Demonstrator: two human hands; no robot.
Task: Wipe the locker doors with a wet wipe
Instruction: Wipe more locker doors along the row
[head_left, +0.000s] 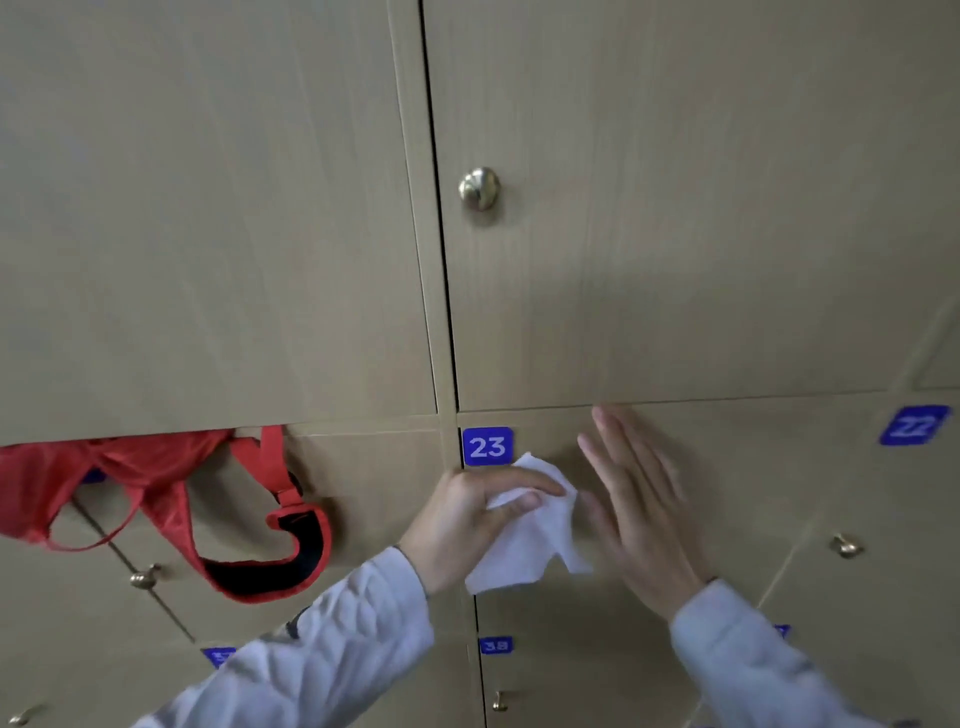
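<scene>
Left hand (462, 525): pinches the white wet wipe (530, 540) between thumb and fingers, in front of door 23.
Right hand (639, 509): fingers straight and spread, blurred, just beside the wipe; contact with the door unclear.
Labels: blue tags read "23" (487, 446) and "38" (495, 645); another, blurred, probably "22" (914, 425).
Red bag (156, 483): hangs out of the left locker.

Left hand (462, 525) pinches wet wipe (524, 545) against locker door 23 (727, 467).

head view, close, faces locker doors (675, 260) slightly upward, perhaps; hands low in frame
</scene>
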